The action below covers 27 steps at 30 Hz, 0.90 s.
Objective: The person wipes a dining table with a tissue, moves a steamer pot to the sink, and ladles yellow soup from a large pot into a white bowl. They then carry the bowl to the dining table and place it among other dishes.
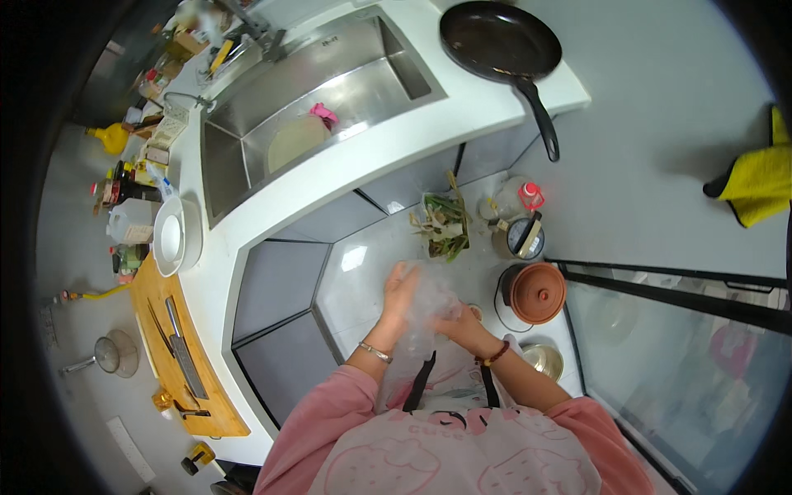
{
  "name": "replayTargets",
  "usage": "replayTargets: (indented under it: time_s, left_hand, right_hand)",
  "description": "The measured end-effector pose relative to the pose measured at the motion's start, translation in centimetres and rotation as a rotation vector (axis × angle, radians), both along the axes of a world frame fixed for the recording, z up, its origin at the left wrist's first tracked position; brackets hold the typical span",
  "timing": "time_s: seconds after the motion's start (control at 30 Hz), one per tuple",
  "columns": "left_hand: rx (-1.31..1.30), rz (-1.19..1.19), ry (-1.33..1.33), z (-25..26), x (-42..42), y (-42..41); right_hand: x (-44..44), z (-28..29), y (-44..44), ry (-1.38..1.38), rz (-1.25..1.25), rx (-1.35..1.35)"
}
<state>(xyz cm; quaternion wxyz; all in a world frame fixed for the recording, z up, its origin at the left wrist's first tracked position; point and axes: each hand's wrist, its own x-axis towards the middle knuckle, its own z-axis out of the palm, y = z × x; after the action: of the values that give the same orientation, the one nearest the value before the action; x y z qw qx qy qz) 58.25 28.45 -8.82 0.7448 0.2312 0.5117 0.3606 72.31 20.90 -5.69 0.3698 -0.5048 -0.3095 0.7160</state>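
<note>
My left hand point(398, 297) and my right hand point(465, 326) hold a clear plastic bag point(427, 306) between them, in front of my apron. The bag is see-through and blurred, so its exact shape and contents cannot be told. Below and beyond my hands, a small bin of green and brown vegetable scraps point(447, 230) stands on the floor by the cabinets. A terracotta pot with a lid point(538, 293) stands on the floor to the right of my right hand.
A steel sink point(346, 93) holds a pink cloth point(323, 114) and a pale round thing. A black frying pan point(500, 40) rests on the counter, its handle over the edge. A cleaver point(187, 365) lies on the wooden board point(216, 402). A glass door point(668, 346) is at right.
</note>
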Motion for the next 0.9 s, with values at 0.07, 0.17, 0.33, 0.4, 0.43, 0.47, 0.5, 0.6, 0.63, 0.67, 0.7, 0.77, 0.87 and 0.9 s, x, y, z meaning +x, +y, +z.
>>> replayTargets:
  time_s: [0.07,0.17,0.33,0.4,0.43,0.47,0.5,0.6,0.63,0.67,0.7,0.77,0.87,0.9]
  left_hand:
    - [0.176,-0.16,0.023,2.4,0.0,0.9]
    - [1.187,-0.453,0.814,7.8,-2.3,4.0]
    - [0.46,-0.491,0.175,7.7,-7.5,6.4]
    - [0.672,-0.436,0.279,4.4,-9.9,7.5]
    - [0.649,-0.441,0.385,3.0,-11.1,7.7]
    - [0.629,-0.441,0.485,1.7,-11.9,7.9]
    - [0.616,-0.432,0.424,0.9,-12.4,8.0]
    - [0.577,-0.399,0.38,-0.8,-14.7,8.9]
    - [0.561,-0.414,0.432,-1.3,-15.4,9.7]
    - [0.547,-0.428,0.483,-1.6,-16.0,10.3]
    - [0.487,-0.399,0.432,-1.3,-16.1,11.1]
    - [0.356,-0.355,0.319,0.3,-15.7,11.5]
    - [0.54,-0.449,0.437,2.8,-13.2,10.8]
    - [0.47,-0.542,0.489,3.7,-11.9,10.2]
  right_hand:
    - [-1.2,-0.2,1.2,0.033,-0.16,-0.091]
    - [-3.6,0.5,4.9,0.025,-0.365,0.062]
    - [-6.4,2.5,8.1,0.213,-0.351,-0.083]
    - [-7.5,3.1,8.4,0.224,-0.216,-0.167]
    - [-7.9,3.4,8.0,0.233,-0.148,-0.214]
    - [-8.4,4.2,7.7,0.2,-0.147,-0.179]
    - [-9.0,5.5,7.8,0.168,-0.139,-0.141]
    - [-9.1,5.8,6.8,0.129,-0.133,-0.121]
    - [-9.0,5.7,6.4,0.127,-0.138,-0.131]
    - [-8.8,5.2,5.8,0.142,-0.127,-0.138]
    - [-8.3,4.4,5.1,0.145,-0.129,-0.141]
    - [-7.1,4.0,3.4,0.131,-0.152,-0.156]
    - [-5.7,4.0,1.3,0.153,-0.153,-0.184]
    - [-5.3,4.2,0.9,0.144,-0.204,-0.181]
